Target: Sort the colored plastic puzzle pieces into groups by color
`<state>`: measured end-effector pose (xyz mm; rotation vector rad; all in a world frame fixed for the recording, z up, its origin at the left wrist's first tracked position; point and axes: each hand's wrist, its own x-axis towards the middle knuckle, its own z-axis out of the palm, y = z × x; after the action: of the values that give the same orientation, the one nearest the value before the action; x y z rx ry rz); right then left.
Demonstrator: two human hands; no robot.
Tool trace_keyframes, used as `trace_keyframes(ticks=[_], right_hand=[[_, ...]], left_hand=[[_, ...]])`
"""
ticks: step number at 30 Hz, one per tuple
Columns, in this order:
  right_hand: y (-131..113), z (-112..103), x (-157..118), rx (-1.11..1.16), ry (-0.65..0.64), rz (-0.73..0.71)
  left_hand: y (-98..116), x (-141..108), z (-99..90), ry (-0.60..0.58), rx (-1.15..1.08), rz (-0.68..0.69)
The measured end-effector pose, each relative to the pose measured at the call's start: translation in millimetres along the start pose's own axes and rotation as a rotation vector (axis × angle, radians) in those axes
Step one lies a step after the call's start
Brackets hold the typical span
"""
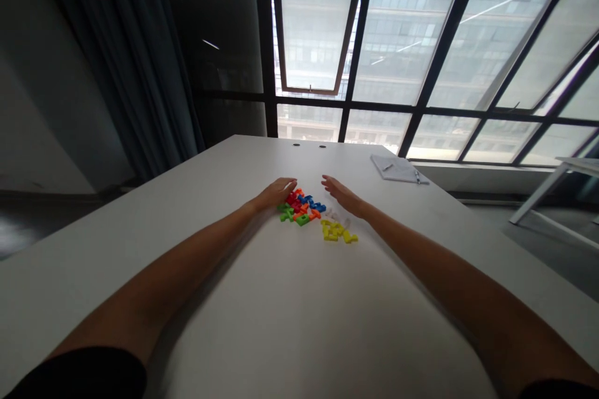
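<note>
A loose cluster of small coloured plastic blocks lies on the white table (271,299) between my hands. Red blocks (296,202), green blocks (302,220), orange blocks (314,214) and blue blocks (318,206) sit jumbled together. Yellow blocks (331,232) form a group nearer to me, with whitish pieces (331,214) just behind them. My left hand (277,192) rests at the left edge of the cluster beside the red blocks, fingers stretched forward. To the right, my right hand (344,195) is held apart from the blocks, its fingers extended. Neither hand grips anything.
Toward the table's right edge lie white papers (397,168) with a pen (418,177) on them. Two dark round grommets (322,146) are set in the far end. Windows (318,25) stand beyond, a dark curtain (126,62) at left, another white table (578,165) at right.
</note>
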<state>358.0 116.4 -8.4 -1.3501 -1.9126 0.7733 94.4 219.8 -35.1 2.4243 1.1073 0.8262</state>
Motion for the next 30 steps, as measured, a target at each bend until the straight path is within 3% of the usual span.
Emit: trace_keyframes(ticks=[2,5,9,11,14,19,23,27,30], right_hand=[[3,-19,-31,-0.055,-0.023,-0.001],[12,-35,-84,-0.311,-0.242,0.057],[18,-21,-119,-0.522,-0.295,0.070],[14,-4,-112,-0.544,-0.245,0.084],[5,25,-79,-0.539,-0.179,0.047],[-10,65,-18,-0.452,-0.094,-0.158],[-21,91,13,-0.393,0.016,-0.279],[-30,110,29,-0.247,0.084,-0.393],[-33,108,31,-0.134,0.068,-0.425]], left_hand=[[-4,-3,-4.1,-0.070,0.019,0.016],[1,-2,1.4,-0.166,0.044,0.053],[24,6,17.6,-0.250,0.084,0.121],[34,9,22.9,-0.273,0.109,0.149],[39,2,20.7,-0.249,0.159,0.153],[20,-29,-9.2,-0.079,0.245,0.036],[8,-51,-32.4,0.011,0.229,-0.056],[19,-56,-45.6,0.031,0.127,-0.041],[28,-57,-61.3,-0.021,0.003,-0.021]])
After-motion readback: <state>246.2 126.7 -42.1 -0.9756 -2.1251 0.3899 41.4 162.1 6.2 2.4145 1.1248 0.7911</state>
